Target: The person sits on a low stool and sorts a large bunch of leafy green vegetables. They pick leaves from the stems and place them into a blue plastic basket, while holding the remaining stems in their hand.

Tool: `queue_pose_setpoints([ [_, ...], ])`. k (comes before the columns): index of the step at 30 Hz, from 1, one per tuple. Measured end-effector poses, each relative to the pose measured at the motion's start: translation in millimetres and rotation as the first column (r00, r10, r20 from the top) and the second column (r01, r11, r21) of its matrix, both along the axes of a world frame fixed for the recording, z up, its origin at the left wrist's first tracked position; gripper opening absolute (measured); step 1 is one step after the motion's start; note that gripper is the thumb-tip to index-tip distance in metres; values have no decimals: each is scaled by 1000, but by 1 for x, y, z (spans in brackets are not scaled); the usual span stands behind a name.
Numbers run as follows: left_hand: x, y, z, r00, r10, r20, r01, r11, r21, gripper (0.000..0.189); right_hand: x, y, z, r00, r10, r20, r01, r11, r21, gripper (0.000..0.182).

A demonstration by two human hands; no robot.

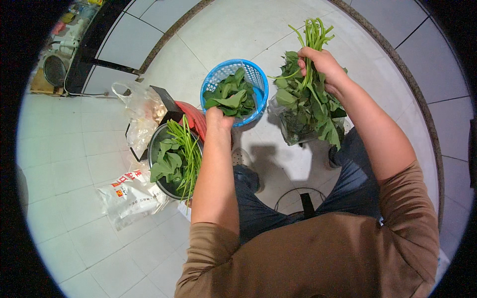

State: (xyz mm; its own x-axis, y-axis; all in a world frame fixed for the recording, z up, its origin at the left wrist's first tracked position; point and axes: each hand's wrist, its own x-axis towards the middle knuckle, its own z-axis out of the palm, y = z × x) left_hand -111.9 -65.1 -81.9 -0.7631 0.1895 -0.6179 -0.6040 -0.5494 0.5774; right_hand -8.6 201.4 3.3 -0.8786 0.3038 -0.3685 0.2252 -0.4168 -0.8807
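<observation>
My left hand (220, 117) is at the near rim of a blue plastic basket (263, 76) with perforated sides. It holds a cluster of broad green leaves (233, 97) over the basket, and the leaves hide most of its fingers. My right hand (321, 64) grips a bunch of leafy greens by its stems (315, 35), cut ends pointing away from me and leaves hanging toward me. Beneath that bunch, a clear plastic bag (292, 136) with dark leaves inside rests on the floor.
On my left, a metal bowl (152, 149) holds bare green stems (190, 156) and some leaves (167, 164). Near it are a translucent plastic bag (143, 111), a red container (192, 115) and a printed white bag (130, 197). A cluttered shelf (56, 70) shows at upper left.
</observation>
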Motion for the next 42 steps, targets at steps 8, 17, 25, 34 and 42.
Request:
queue_pose_setpoints([
  [8, -2, 2, -7, 991, 132, 34, -134, 990, 48, 43, 2, -7, -1, 996, 70, 51, -72, 997, 38, 17],
  [17, 2, -6, -1, 996, 69, -53, -70, 997, -18, 45, -1, -9, 0, 994, 87, 67, -90, 995, 47, 16],
  [25, 28, 27, 59, 953, -273, -132, 302, 897, 323, 41, -2, -7, -9, 993, 108, 47, -102, 988, -113, 14],
  [34, 53, 36, 94, 619, -649, -442, 499, 760, -417, 26, -9, 16, -12, 989, 106, -99, -137, 905, -402, 12],
  [42, 72, 55, 77, 174, -903, -393, 159, 420, -894, 24, -15, 16, -14, 990, 132, -40, -137, 907, -398, 16],
])
